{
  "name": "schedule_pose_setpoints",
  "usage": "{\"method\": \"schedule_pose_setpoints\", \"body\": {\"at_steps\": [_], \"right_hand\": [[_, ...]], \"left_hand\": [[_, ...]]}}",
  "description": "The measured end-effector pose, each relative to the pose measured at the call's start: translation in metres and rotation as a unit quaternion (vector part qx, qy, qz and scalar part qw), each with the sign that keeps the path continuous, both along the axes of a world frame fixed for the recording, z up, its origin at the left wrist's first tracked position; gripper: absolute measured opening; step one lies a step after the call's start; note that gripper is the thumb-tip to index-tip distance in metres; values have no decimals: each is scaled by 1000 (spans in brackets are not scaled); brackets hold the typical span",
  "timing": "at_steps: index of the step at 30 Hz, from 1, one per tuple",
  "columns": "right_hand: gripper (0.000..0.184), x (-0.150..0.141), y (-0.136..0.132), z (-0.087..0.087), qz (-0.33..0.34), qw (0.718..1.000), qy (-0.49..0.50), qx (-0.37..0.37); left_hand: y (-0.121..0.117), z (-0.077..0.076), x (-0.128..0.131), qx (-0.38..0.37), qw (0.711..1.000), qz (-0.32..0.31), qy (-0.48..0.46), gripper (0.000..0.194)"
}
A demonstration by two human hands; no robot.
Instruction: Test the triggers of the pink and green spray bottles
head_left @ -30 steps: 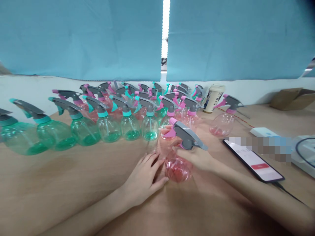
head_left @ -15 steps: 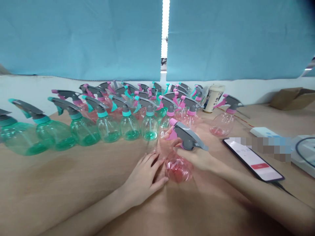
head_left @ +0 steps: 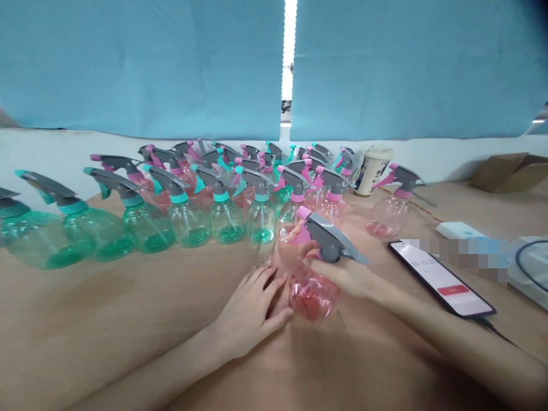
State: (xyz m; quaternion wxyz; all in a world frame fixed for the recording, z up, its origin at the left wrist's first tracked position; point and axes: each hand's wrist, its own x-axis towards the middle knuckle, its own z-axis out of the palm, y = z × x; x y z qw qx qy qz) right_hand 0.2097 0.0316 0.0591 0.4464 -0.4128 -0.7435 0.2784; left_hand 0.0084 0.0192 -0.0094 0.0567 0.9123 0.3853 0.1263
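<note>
My right hand [head_left: 342, 275] is shut around the neck of a clear pink plastic spray bottle [head_left: 313, 295], just under its grey and pink trigger head [head_left: 329, 240]. The bottle's base sits low on the wooden table [head_left: 128, 308]. My left hand [head_left: 250, 311] lies flat on the table with its fingers apart, holding nothing. Its fingertips are right beside the bottle, and I cannot tell whether they touch it. Behind both hands stand several rows of green and pink spray bottles [head_left: 188, 222].
A paper cup [head_left: 372, 171] stands behind the rows. To the right lie a lit smartphone [head_left: 440, 279] with a cable, a white box [head_left: 458, 231], a lone pink spray bottle [head_left: 387, 214] and a cardboard box [head_left: 505, 172]. Blue curtains [head_left: 141, 63] hang beyond a white ledge.
The trigger head has swung slightly to the right in my right hand, and the pink bottle has shifted a little rightward. My left hand has barely moved.
</note>
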Motion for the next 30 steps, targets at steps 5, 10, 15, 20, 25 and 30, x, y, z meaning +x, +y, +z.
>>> {"method": "schedule_pose_setpoints", "body": {"at_steps": [5, 10, 15, 20, 25, 30], "right_hand": [[15, -1, 1, -5, -1, 1000, 16, -12], [8, 0, 3, -7, -40, 998, -11, -36], [10, 2, 5, -9, -21, 999, -2, -41], [14, 1, 3, -8, 3, 999, -5, -46], [22, -1, 2, -7, -2, 999, -6, -37], [27, -1, 2, -8, 0, 999, 4, -53]], "left_hand": [[-1, 1, 0, -4, 1000, 3, -4, 45], [-1, 0, 0, -9, 1000, 3, -1, 45], [0, -1, 0, -7, 1000, -1, 2, 44], [0, -1, 0, -3, 1000, 0, 1, 45], [0, -2, -1, 0, 1000, -3, -2, 45], [0, -2, -1, 0, 1000, -6, -11, 45]]}}
